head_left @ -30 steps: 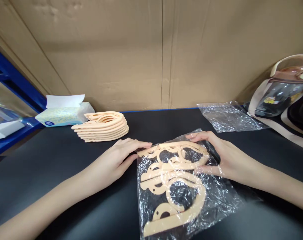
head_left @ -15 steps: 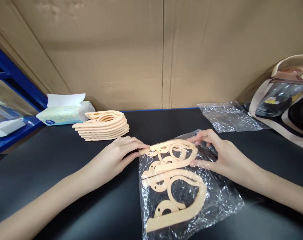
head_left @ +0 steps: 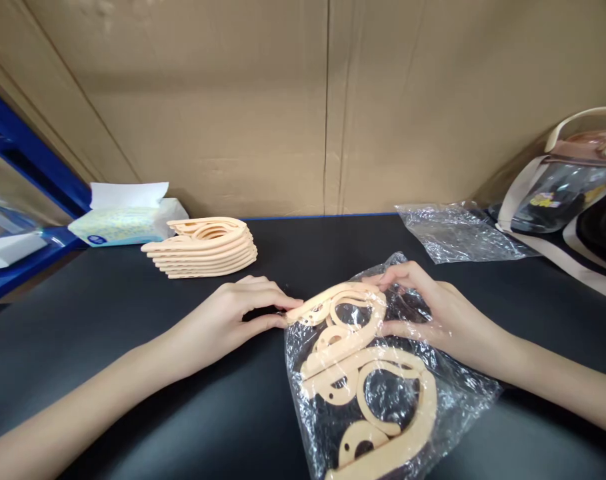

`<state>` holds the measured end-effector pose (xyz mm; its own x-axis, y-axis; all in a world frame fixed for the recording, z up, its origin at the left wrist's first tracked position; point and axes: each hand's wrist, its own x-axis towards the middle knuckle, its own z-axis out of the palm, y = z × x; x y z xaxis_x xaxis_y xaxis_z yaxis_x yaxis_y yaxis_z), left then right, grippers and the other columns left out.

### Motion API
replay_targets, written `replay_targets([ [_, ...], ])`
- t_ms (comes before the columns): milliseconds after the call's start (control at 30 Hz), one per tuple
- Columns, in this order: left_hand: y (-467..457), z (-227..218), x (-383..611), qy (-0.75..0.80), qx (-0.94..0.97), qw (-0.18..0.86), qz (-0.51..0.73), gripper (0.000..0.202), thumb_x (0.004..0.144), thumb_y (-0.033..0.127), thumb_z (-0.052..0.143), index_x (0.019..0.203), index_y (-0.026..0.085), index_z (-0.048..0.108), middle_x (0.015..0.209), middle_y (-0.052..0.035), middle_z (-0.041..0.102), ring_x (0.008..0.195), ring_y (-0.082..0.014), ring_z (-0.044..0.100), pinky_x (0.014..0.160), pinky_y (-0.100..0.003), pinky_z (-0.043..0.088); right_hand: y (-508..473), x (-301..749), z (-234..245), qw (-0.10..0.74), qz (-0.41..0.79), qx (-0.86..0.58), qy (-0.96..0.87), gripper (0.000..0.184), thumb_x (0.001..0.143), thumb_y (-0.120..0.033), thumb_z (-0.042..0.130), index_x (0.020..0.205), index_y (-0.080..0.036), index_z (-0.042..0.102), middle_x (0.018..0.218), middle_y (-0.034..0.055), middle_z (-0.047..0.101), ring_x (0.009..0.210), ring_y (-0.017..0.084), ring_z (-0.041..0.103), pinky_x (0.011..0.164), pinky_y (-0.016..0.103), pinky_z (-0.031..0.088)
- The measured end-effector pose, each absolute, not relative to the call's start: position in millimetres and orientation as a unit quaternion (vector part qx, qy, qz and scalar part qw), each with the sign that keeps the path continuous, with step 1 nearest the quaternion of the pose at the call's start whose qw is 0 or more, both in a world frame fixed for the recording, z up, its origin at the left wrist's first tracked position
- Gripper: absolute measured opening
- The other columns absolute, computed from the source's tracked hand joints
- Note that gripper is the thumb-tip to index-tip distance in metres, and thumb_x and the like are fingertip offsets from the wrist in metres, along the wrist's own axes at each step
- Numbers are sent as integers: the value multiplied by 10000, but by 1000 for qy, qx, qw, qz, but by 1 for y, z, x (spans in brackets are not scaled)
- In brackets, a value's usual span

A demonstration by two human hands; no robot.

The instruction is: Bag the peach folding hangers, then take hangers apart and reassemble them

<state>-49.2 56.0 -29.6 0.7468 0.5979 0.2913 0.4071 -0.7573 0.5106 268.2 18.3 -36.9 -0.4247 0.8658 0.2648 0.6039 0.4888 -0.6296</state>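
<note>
Left hand (head_left: 255,307) pinching tip of beige hanger (head_left: 333,293), right hand (head_left: 420,303) half open around its curved end

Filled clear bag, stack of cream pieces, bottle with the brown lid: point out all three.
Filled clear bag (head_left: 457,395), head view: bare film toward its right.
Stack of cream pieces (head_left: 207,256), head view: its layered front.
Bottle (head_left: 567,188), head view: its clear body.
</note>
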Motion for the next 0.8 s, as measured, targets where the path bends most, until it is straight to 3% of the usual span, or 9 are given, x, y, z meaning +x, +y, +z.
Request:
replay_targets([
  [300, 59, -22, -49, 267, 919, 193, 215, 115, 944, 217, 617, 1023, 252, 694, 1000, 30, 733, 901, -126, 660, 818, -229, 467, 19, 268, -39, 273, 260, -434, -818, 470, 853, -475, 683, 1208, -276, 448, 1317, 55, 612, 1202, 214, 597, 1015, 410, 502],
  [567, 52, -16, -51, 298, 930, 148, 157, 271, 978, 191, 527, 1228, 268, 600, 1167, 6, 676, 1056, -144, 616, 920, -252, 449, 19, 272, -39, 254, 206, -450, -831, 489, 875, -457, 657, 1257, -266, 418, 1287, 66, 653, 1174, 231, 630, 984, 415, 523],
  [800, 52, -17, -49, 313, 928, 136, 149, 265, 1016, 232, 444, 1217, 293, 606, 1137, 18, 683, 1023, -152, 617, 879, -256, 455, 17, 269, -43, 247, 111, -449, -852, 516, 846, -480, 683, 1236, -258, 427, 1215, 69, 677, 1102, 256, 646, 908, 436, 537],
])
